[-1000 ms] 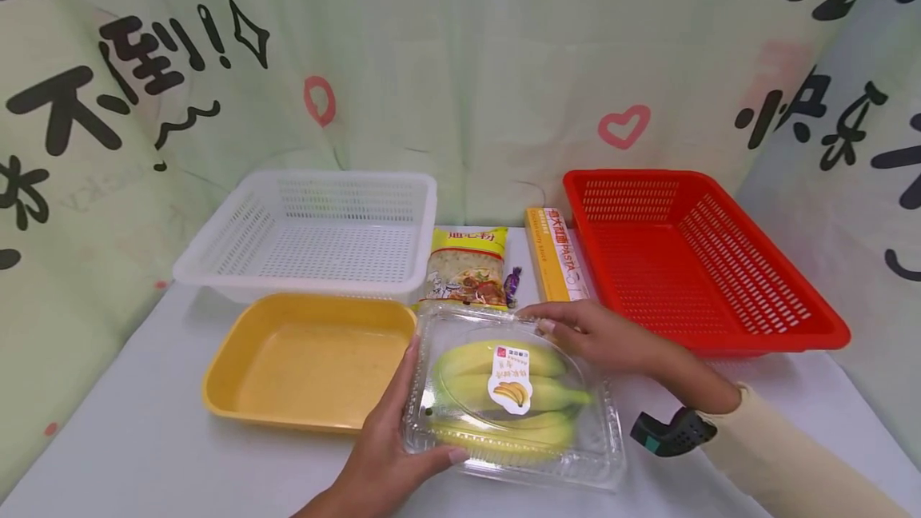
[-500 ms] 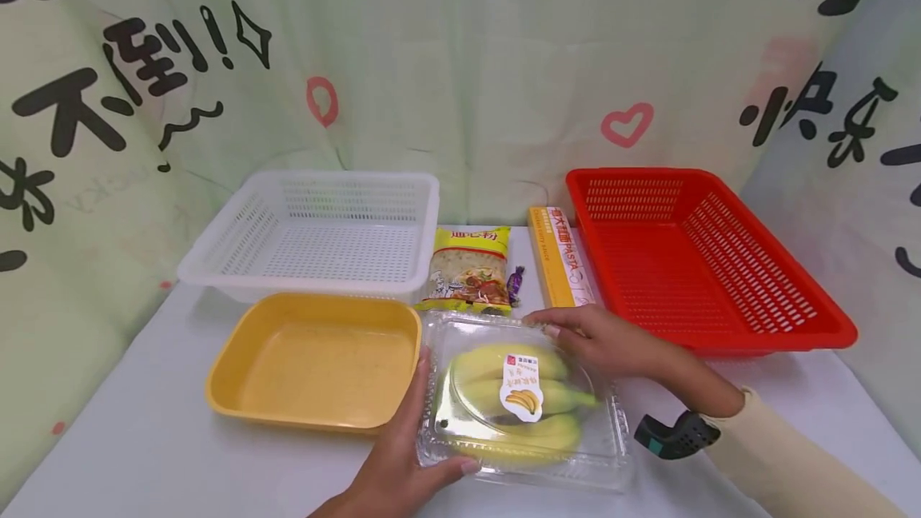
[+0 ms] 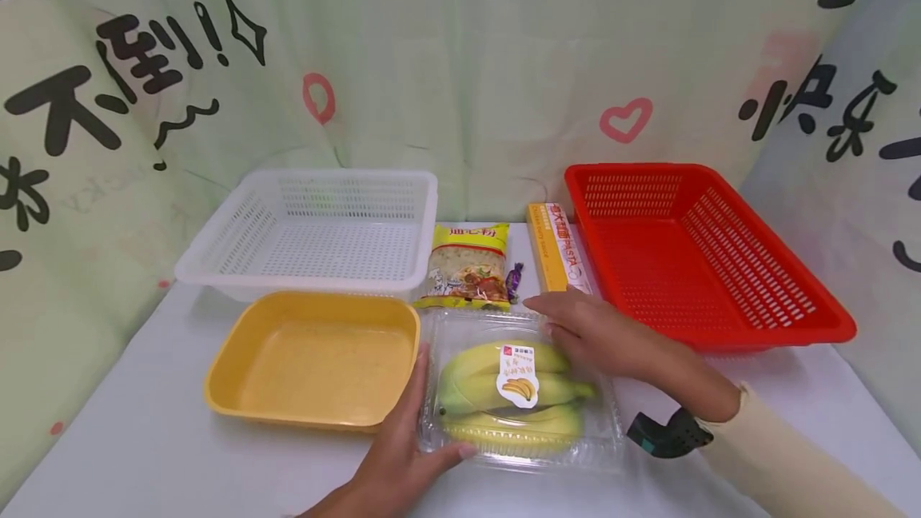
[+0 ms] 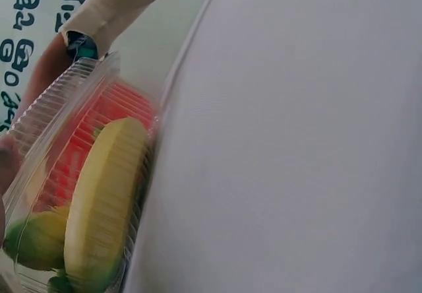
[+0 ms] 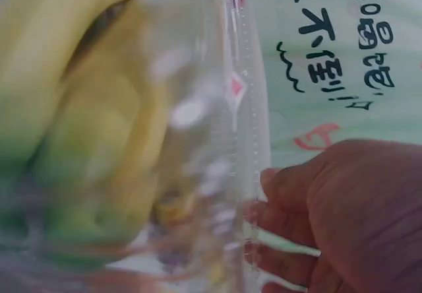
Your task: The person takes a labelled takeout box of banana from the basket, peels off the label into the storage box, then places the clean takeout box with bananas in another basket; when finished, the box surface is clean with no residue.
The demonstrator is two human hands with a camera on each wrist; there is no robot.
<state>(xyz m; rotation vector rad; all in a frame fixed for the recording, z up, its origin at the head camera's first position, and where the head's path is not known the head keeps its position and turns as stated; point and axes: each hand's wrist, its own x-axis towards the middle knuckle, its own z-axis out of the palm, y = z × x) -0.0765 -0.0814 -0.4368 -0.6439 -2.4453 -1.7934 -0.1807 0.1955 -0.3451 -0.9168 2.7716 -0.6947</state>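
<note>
A clear plastic clamshell box (image 3: 604, 438) holds yellow-green bananas (image 3: 475, 378) under a lid with a white banana sticker (image 3: 518, 376). My left hand (image 3: 403, 438) grips its left side, thumb over the front left corner and fingers along the left edge. At the far right corner is my right hand (image 3: 597, 334), fingers at the rim. The right wrist view shows the thumb and fingertips of the right hand (image 5: 356, 207) at the lid's edge. In the left wrist view the box (image 4: 86, 167) shows side-on, close to the white table.
A yellow tub (image 3: 309, 414) stands left of the box, a white basket (image 3: 187, 266) behind it. At the back lie a pasta bag (image 3: 468, 266), a purple-wrapped candy (image 3: 514, 282) and a pasta box (image 3: 554, 250). A red basket (image 3: 838, 326) stands at the right. Behind hangs a printed curtain (image 3: 460, 62).
The box has shifted slightly to the right and now appears flatter, its front edge higher in the view. Both hands have stayed at it; the right hand's fingers reach a little farther back.
</note>
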